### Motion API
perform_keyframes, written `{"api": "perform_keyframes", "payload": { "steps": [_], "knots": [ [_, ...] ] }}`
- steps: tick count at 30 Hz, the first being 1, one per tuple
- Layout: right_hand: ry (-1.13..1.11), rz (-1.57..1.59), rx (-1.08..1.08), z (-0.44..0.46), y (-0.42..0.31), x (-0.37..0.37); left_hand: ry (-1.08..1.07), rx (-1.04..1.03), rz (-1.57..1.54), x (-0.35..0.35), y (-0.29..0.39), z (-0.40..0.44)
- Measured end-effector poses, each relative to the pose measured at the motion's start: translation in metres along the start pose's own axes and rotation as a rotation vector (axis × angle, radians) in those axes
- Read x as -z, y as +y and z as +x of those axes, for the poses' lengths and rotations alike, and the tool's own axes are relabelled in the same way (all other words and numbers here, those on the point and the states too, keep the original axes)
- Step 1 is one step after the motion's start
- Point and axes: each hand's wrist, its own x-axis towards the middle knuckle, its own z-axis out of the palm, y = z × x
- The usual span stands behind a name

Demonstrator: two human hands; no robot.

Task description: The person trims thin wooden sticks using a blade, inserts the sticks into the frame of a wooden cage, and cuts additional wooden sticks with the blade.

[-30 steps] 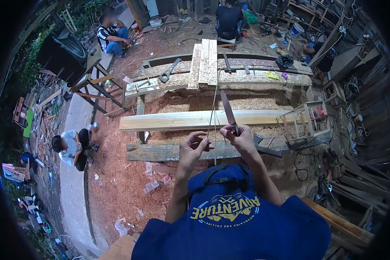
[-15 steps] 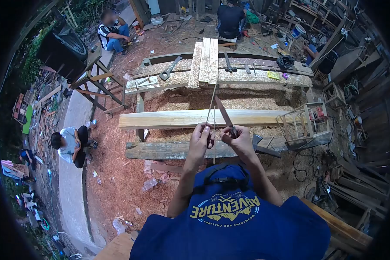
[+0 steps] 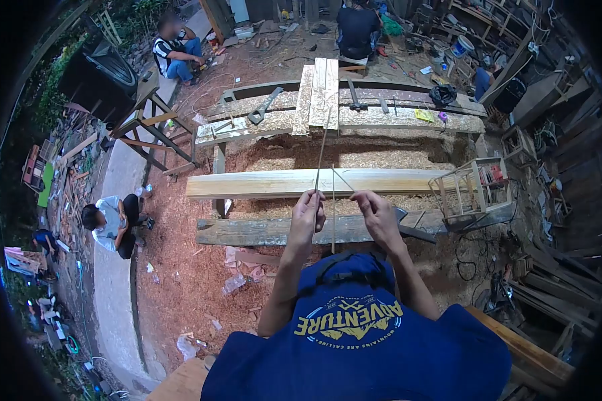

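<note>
Pinched in my left hand (image 3: 308, 215) is a thin wooden stick (image 3: 323, 147), pointing away from me over the pale beam. My right hand (image 3: 379, 215) is closed on a knife (image 3: 343, 180), its blade turned nearly edge-on so that only a narrow line shows, tip toward the stick. The blade and the held stick appear apart. A second thin strip (image 3: 333, 220) runs upright in view between my hands; what supports it is unclear. Beyond them lies a long pale squared beam (image 3: 261, 183). An axe or hammer (image 3: 415, 232) rests right of my right hand.
Several planks (image 3: 324, 93) lie across the far bench (image 3: 408, 122), among a wrench-like tool (image 3: 264, 107) and a hammer (image 3: 356, 97). A small wooden frame (image 3: 471, 190) stands at the right. People sit at the left (image 3: 110, 224) and at the back (image 3: 358, 30). Shavings cover the ground.
My right hand has shifted slightly right and turned over, so the knife blade goes from broadside to edge-on. The stick in my left hand has tilted a little.
</note>
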Motion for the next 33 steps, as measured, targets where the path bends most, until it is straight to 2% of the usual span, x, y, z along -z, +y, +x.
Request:
{"api": "perform_keyframes", "payload": {
  "steps": [1,4,10,13,26,29,32,33],
  "knots": [
    [-0.017,-0.14,-0.108,-0.002,-0.001,0.008,0.02,-0.005,-0.026,-0.001,0.002,-0.001],
    [-0.062,-0.316,-0.133,-0.005,-0.013,0.02,0.007,0.005,-0.077,-0.002,0.006,-0.003],
    [0.109,-0.403,0.265,-0.003,-0.007,0.021,-0.016,0.036,-0.048,-0.014,0.02,-0.01],
    [0.132,-0.463,0.231,-0.002,-0.006,0.025,-0.003,0.011,-0.046,-0.013,0.016,-0.008],
    [0.091,-0.45,0.432,0.009,-0.013,0.019,0.008,0.05,0.034,-0.014,0.02,-0.008],
    [0.051,-0.366,0.517,0.015,-0.021,0.013,0.005,0.007,0.14,-0.015,0.011,-0.014],
    [0.066,-0.41,0.628,0.031,-0.013,0.02,-0.034,0.061,0.135,-0.013,0.022,-0.026],
    [0.113,-0.515,0.511,0.044,0.004,0.031,-0.035,0.079,0.15,-0.007,0.018,-0.03]
  ]
}}
